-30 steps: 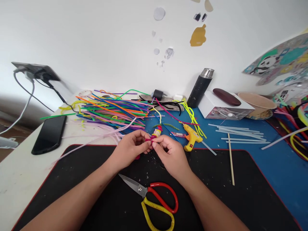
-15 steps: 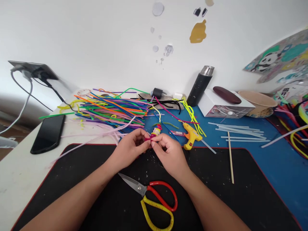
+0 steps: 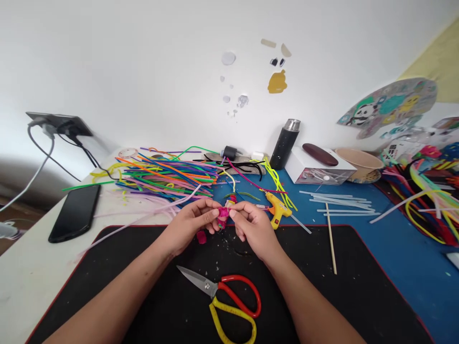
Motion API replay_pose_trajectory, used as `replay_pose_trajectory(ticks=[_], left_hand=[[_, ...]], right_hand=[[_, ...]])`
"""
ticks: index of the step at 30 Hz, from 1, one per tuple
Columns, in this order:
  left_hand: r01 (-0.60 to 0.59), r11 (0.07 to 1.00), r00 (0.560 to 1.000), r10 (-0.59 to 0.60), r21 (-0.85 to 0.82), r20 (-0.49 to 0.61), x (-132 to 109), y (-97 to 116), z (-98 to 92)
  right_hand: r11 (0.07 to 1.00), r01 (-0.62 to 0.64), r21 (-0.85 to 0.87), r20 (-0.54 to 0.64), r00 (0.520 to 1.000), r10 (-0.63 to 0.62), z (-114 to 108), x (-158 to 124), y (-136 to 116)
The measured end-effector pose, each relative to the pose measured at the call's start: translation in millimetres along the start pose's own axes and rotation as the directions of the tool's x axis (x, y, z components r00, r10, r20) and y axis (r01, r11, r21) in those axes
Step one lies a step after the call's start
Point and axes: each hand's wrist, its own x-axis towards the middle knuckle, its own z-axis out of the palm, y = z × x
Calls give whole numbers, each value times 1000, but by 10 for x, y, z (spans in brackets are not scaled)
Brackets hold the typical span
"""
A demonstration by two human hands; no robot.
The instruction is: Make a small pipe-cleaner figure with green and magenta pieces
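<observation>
Between them, my left hand [image 3: 195,222] and my right hand [image 3: 253,224] pinch a small magenta fuzzy piece [image 3: 224,211], one end in each set of fingertips. It looks like bent pipe cleaner. Just behind it a small red, yellow and white figure [image 3: 231,200] is partly covered by my fingers. A separate magenta bit [image 3: 201,237] lies on the black mat [image 3: 143,286] under my left hand. Below both hands rest scissors [image 3: 215,288] with one red and one yellow handle, blades pointing up and left.
A pile of coloured pipe cleaners [image 3: 168,174] lies behind my left hand. Right of my right hand are a yellow glue gun [image 3: 278,210], glue sticks [image 3: 340,197] and a wooden stick [image 3: 331,239]. A black thermos [image 3: 284,145] and a phone [image 3: 74,212] stand and lie farther out.
The view has tilted up and turned slightly right. The magenta piece now shows more fully between my fingertips, and a loose magenta bit has come into sight below my left hand.
</observation>
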Motion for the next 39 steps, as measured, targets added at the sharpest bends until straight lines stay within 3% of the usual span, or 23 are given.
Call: replay_pose_trajectory(ticks=[17,33,39], left_hand=[[-53,994,998,55,91,-20,-17,36,43],[-79,997,995,78,-7,-65,-6,31,38],[-59,998,998,59,32,-14,-7,8,12]], right_hand=[[1000,-15,5,46,999,14,21,-6,39],[992,-59,115,12,998,59,20,-10,8],[991,-62,119,21,998,60,27,-13,13]])
